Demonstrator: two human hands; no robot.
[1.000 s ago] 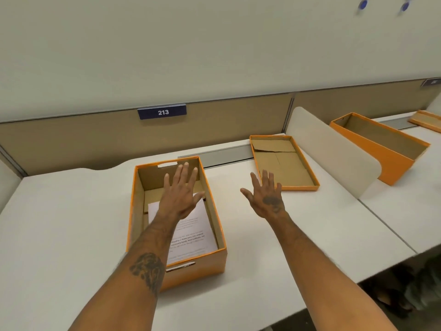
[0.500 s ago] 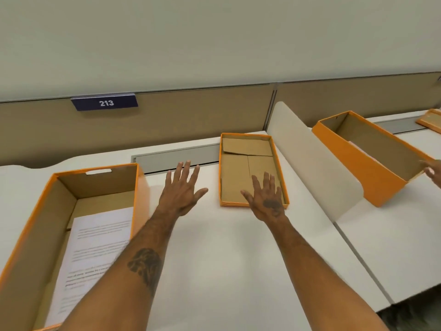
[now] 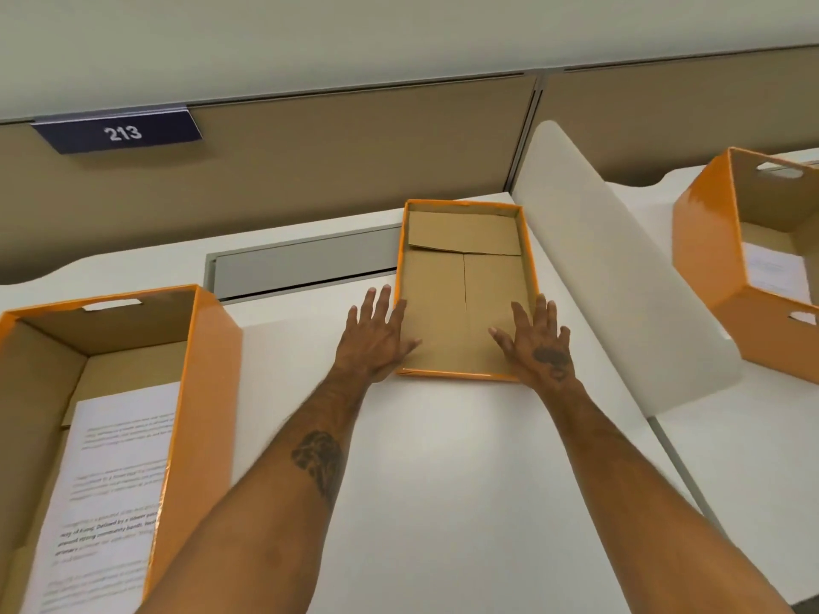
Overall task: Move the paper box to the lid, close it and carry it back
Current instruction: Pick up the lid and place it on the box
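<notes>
- With both palms flat, fingers spread: left hand (image 3: 376, 336) and right hand (image 3: 538, 343) at near corners of lid (image 3: 465, 277), gripping nothing.
- Lid upturned at desk (image 3: 443, 458) back edge.
- Paper box (image 3: 106, 392) open, along left edge.

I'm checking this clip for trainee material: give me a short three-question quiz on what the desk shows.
1. True or false: the lid lies with its brown inside facing up.
2. Which holds a printed sheet: (a) the lid, (b) the paper box?
3. What number is on the sign?

Key: 1. True. 2. b; the sheet lies inside it, left of the lid. 3. 213.
Both hands are spread open, the left hand at the lid's left edge, the right hand at its right.
</notes>
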